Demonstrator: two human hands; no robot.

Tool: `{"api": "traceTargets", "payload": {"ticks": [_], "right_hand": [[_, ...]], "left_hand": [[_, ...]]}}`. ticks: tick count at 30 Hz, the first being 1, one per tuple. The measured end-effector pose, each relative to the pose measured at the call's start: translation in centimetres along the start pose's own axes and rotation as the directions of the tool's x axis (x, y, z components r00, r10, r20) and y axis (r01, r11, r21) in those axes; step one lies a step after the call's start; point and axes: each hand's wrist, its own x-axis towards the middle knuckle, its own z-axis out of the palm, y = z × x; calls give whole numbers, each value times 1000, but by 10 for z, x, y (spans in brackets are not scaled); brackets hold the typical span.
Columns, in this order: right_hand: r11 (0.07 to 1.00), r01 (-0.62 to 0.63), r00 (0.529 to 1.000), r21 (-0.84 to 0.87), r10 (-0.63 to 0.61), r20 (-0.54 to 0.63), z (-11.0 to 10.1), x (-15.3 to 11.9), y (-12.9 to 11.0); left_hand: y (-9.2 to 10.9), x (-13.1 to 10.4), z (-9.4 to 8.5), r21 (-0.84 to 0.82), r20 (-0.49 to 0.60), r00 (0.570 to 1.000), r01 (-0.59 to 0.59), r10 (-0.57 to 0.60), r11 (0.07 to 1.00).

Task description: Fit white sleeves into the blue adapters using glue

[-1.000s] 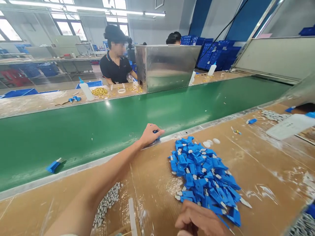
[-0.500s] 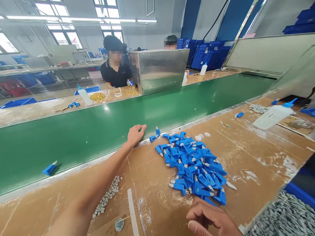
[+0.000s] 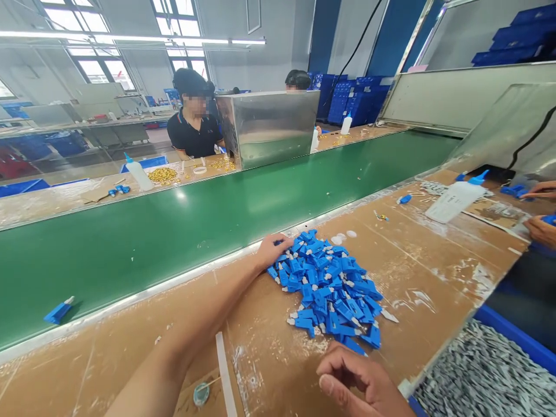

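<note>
A large pile of blue plastic pieces with whitish tips [image 3: 325, 284] lies on the brown work surface [image 3: 417, 249]. At the pile's upper left edge, beside the belt's metal rim, my left hand [image 3: 274, 249] curls its fingers round a blue piece. My right hand [image 3: 356, 376] is just below the pile, thumb and fingers bent but apart, with nothing visible between them. One blue piece [image 3: 59, 311] lies alone on the green belt [image 3: 165, 231] at the far left. A small round dish [image 3: 201, 394] with a thin stick sits near the front.
A white bottle [image 3: 454, 200] with a blue cap lies tilted at the right. Another person's hands [image 3: 541, 229] hold blue pieces at the right edge. A bin of grey parts [image 3: 482, 370] is at lower right. Across the belt sits a person [image 3: 195, 124] beside a metal box [image 3: 275, 130].
My left hand has moved from over the belt onto the pile's upper edge, where loose blue pieces lay. Another person's hands have come into view at the right. The whole view has shifted slightly.
</note>
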Motion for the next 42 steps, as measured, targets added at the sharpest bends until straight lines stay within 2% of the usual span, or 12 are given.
{"api": "traceTargets", "payload": {"ticks": [3, 5, 8, 10, 14, 20, 25, 28, 32, 34, 38, 42], "right_hand": [[1000, 4, 997, -25, -6, -71, -18, -5, -1], [998, -10, 980, -69, -4, -198, -37, -6, 3], [980, -125, 879, -156, 36, -476, -69, -6, 23], [953, -206, 825, -223, 47, -563, -83, -9, 39], [933, -168, 852, -318, -25, -523, -81, -17, 59], [902, -117, 882, -415, -98, -461, -61, -19, 68], [911, -54, 878, -409, -152, -453, -75, -17, 84], [939, 31, 865, -341, -197, -462, -78, -24, 81], [958, 234, 835, -164, -285, -471, -46, -35, 50], [922, 374, 854, 105, -298, -426, -17, -36, 29], [824, 426, 898, 373, -333, -288, 38, -31, -2], [857, 485, 873, 173, -462, -157, 64, -30, -13]], "left_hand": [[11, -14, 9, -26, 9, 1000, -9, 9, 1000], [14, -18, 9, -39, -14, 1000, 20, -21, 999], [15, -14, 7, -50, -60, 994, 83, -86, 995], [18, -11, 8, -60, -38, 993, 110, -112, 992], [35, -17, 12, -113, 36, 994, 111, -107, 987], [74, -51, -17, -158, -114, 976, 168, -187, 973], [111, -115, -57, -215, -174, 949, 225, -264, 950], [137, -170, -67, -327, -34, 945, 297, -325, 897], [170, -246, -55, -446, 259, 908, 415, -330, 793], [182, -276, -42, -538, 298, 889, 457, -347, 708], [189, -308, -19, -705, 177, 884, 420, -432, 571], [182, -319, -7, -795, 19, 875, 306, -483, 524]]}}
